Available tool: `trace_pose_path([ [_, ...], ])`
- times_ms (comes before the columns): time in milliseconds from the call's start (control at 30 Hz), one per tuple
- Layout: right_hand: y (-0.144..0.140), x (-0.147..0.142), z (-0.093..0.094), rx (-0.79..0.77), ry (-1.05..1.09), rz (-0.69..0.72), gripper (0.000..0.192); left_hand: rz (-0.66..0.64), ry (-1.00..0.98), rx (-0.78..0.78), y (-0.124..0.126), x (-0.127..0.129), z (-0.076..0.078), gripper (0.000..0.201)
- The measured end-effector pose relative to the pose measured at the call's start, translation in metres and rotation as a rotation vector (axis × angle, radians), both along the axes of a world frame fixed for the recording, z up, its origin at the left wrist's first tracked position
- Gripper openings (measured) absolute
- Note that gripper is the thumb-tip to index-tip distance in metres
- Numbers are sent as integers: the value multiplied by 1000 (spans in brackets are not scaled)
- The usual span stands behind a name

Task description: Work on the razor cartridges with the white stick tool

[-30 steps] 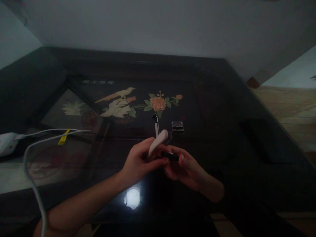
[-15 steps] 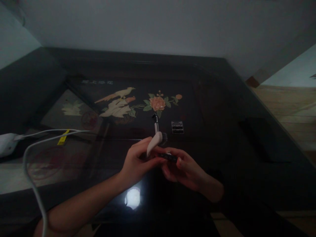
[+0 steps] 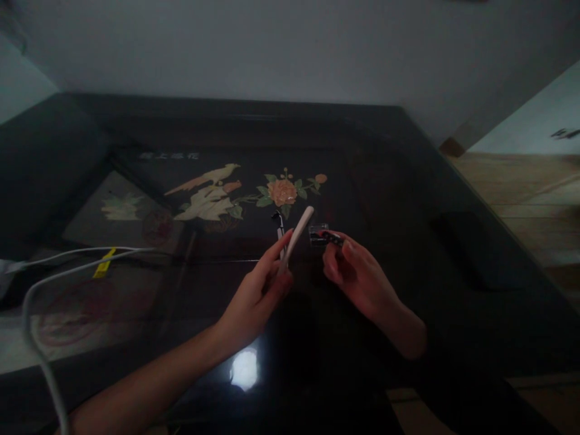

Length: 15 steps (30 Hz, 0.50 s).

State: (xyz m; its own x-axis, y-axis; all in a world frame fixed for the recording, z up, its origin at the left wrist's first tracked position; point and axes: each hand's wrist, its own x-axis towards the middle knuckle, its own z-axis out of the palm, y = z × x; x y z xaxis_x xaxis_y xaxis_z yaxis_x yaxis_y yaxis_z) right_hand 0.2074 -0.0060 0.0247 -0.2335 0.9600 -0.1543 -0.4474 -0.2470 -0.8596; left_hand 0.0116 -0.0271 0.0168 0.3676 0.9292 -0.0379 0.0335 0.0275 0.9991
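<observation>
My left hand [image 3: 265, 281] is closed around a slim white curved handle [image 3: 299, 235], which tilts up and to the right. Between the thumb and fingers of my right hand [image 3: 357, 269] is a small dark flat piece [image 3: 333, 238] with light spots; its exact kind is too dim to tell. Partly behind it, a small clear case [image 3: 318, 234] with dark contents lies on the table; whether they touch I cannot tell. Just beyond my left fingers lies a thin white-and-black tool [image 3: 280, 229] with a hooked dark end, its lower part hidden by that hand.
The glossy black table [image 3: 385, 181] carries an inlaid bird and a flower picture [image 3: 283, 192]. A white cable [image 3: 34, 290] with a yellow tag [image 3: 105, 263] runs along the left. A dark flat object [image 3: 483, 251] lies at the right. The wall stands behind the table.
My hands have moved apart. The right one has carried the dark piece up and right to the clear case. The white handle has turned in my left hand and now points up-right.
</observation>
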Motion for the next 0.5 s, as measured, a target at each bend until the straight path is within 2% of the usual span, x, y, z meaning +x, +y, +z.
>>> trace_pose_path([
  [100,3,3,1,-4,-2,-47,34,-97,31,-38,-4,1,-4,59],
  [200,0,2,-1,-24,15,-23,34,-152,62,-66,-6,3,-6,57],
  [333,-4,-1,-3,-29,27,3,35,-158,95,-62,-5,4,-4,57],
  [500,-4,-1,-1,-46,23,-33,35,-152,135,-36,-4,3,-4,57],
])
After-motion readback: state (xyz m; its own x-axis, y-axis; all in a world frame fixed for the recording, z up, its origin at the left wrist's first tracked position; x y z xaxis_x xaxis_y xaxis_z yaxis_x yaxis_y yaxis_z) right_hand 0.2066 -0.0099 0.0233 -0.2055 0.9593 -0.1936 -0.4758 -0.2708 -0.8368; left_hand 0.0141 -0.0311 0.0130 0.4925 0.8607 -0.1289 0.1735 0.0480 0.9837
